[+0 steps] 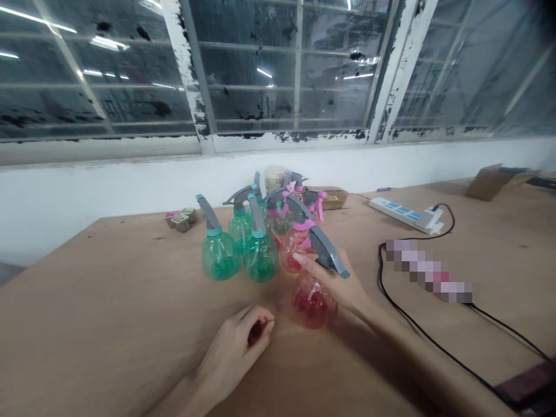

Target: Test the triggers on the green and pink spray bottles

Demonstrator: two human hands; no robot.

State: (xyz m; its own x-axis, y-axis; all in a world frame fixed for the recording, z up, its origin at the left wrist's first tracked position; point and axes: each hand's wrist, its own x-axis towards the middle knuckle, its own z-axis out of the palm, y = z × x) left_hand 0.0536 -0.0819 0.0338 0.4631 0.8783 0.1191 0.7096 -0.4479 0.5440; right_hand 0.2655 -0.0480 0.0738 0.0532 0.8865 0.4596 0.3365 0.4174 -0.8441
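My right hand [343,284] is closed around the upper part of a clear red spray bottle [315,307] with a grey trigger head. The bottle tilts a little, and its neck is partly hidden by my fingers. Left of it, near the front of the table, my left hand [238,344] has its fingers curled in toward the thumb, and I see nothing held in it. Just beyond both hands stand green spray bottles [220,258] with grey and teal heads. Beside them are other red spray bottles [292,252] with grey and pink heads, partly hiding one another.
Small pink and beige blocks [182,220] lie at the back left of the wooden table [108,301]. A tub [275,178] and an open carton [334,197] stand behind the bottles. On the right are a white power strip [397,211], black cable and a cardboard box [490,180].
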